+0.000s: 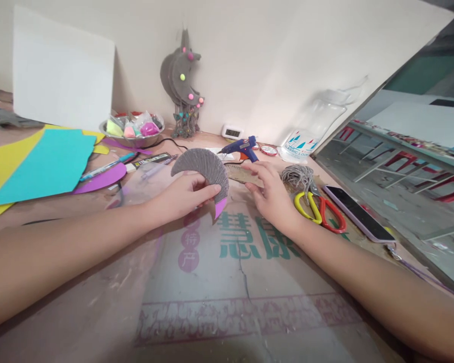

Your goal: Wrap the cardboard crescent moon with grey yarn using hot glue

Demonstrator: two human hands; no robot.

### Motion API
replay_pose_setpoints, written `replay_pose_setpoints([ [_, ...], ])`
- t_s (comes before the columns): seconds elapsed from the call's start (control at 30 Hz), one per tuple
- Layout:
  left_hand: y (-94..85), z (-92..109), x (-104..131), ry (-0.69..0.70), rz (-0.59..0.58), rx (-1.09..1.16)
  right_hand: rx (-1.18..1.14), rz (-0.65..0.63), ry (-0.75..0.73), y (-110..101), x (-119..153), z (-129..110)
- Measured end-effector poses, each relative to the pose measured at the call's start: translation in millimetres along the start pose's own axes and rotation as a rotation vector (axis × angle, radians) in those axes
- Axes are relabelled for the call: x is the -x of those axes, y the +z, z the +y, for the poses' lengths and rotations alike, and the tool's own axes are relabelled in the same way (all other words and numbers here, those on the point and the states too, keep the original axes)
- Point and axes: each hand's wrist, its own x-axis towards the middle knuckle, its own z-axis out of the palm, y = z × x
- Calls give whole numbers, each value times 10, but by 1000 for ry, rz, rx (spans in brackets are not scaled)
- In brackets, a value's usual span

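A crescent [206, 166] wrapped in grey yarn, its lower tip bare purple, is pinched between the thumb and fingers of my left hand [192, 194]. To its right, my right hand [270, 194] has its fingers curved, with thumb and index near each other at a thin strand that leads toward the crescent; whether they grip it is too small to tell. Behind the crescent lies a blue glue gun [242, 147]. A bundle of grey yarn [298, 177] and scissors [321, 209] with yellow and red handles are right of my right hand.
A phone [357, 214] lies at the right edge. Cyan sheet [45, 166], pens and a bowl [132, 138] of clay packets are on the left. Against the wall stand a decorated grey moon [177, 75], a small clock [232, 132] and a clear jar [306, 128].
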Motion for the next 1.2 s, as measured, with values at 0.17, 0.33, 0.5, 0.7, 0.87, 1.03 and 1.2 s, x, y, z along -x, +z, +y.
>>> replay_pose_setpoints([
  [0.17, -7, -2, -3, 14, 0, -23, -65, -51, -54, -39, 13, -141],
  [0.33, -12, -8, -14, 54, 7, -79, -131, -163, -12, -14, 39, -296],
  [0.5, -4, -17, -19, 61, 21, -96, -223, -211, 24, 58, 23, -314],
  [0.7, -5, 5, -4, 41, -22, -76, -269, -209, 58, 62, 21, -301],
  [0.87, -4, -13, -12, 34, -37, -58, -317, -243, 103, 42, 12, -302],
  [1.03, 3, -4, -23, 69, -38, -95, -337, -249, 108, 21, 5, -308],
  [1.2, 3, 14, -8, 61, -8, -94, -314, -185, 142, -2, 11, -293],
])
